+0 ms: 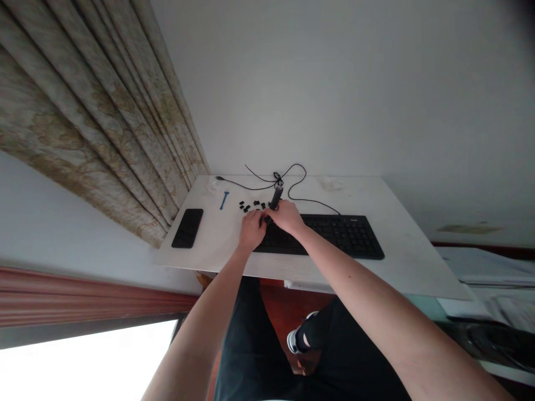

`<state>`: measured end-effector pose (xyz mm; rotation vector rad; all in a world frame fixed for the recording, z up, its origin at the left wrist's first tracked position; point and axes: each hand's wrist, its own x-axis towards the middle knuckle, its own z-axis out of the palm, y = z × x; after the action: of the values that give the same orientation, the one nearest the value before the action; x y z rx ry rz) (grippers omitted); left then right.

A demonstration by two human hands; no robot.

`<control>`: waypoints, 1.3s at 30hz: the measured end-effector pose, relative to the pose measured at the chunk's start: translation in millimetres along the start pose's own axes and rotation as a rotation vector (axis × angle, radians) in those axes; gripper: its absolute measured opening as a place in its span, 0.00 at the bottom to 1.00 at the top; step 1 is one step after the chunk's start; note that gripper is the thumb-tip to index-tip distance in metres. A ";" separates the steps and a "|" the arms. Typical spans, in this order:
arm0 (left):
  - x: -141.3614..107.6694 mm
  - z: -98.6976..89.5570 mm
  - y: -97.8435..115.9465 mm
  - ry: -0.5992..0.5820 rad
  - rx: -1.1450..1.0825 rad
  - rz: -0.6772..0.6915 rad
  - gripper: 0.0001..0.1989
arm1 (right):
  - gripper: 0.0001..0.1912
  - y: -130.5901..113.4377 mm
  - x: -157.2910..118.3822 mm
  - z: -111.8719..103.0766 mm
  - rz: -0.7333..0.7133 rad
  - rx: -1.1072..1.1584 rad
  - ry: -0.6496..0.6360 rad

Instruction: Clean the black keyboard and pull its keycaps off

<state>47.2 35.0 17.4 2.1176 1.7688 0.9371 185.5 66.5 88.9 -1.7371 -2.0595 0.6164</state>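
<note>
A black keyboard [343, 234] lies on the white table, its left end partly hidden by my hands. My right hand [287, 216] is closed around a dark, stick-like tool [276, 197], which stands tilted over the keyboard's upper left part. Close beside it, my left hand [252, 228] rests at the keyboard's left end with its fingers bent together near the tool's lower end; what they hold, if anything, is hidden. Several small black pieces [246, 208], which look like keycaps, are scattered just behind my hands.
A black phone [188, 228] lies at the table's left edge. Behind it is a small blue tool [224, 200]. The keyboard's black cable [309, 200] loops along the back near the wall. A patterned curtain [125, 111] hangs at the left.
</note>
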 end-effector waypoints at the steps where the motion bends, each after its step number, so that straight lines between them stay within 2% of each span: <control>1: 0.0 0.3 -0.3 -0.001 -0.001 -0.002 0.12 | 0.14 0.6 0.4 -0.1 0.002 -0.003 0.009; 11: 0.3 0.9 -0.7 -0.014 0.016 -0.004 0.11 | 0.11 3.0 -2.3 5.8 0.010 0.099 -0.031; 16: 0.3 4.1 -1.8 -0.037 0.078 0.005 0.09 | 0.08 2.0 -2.5 12.0 -0.068 -0.027 0.008; 19: 0.5 5.2 -1.4 -0.046 0.104 0.000 0.09 | 0.08 1.2 -1.0 12.1 -0.112 -0.068 -0.027; 26: 1.3 3.4 0.1 -0.086 0.099 0.007 0.11 | 0.07 13.7 -14.2 13.0 -0.248 0.082 -0.064; 31: 0.6 2.9 -1.0 -0.116 0.136 0.036 0.14 | 0.08 21.7 -30.1 21.2 -0.249 0.140 -0.023; 39: -1.8 1.4 -1.4 -0.123 0.113 0.033 0.11 | 0.11 24.0 -45.3 32.6 -0.275 0.172 0.078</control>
<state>46.7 33.9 14.9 2.2275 1.7697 0.7127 195.0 22.4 48.3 -1.3329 -2.0742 0.6091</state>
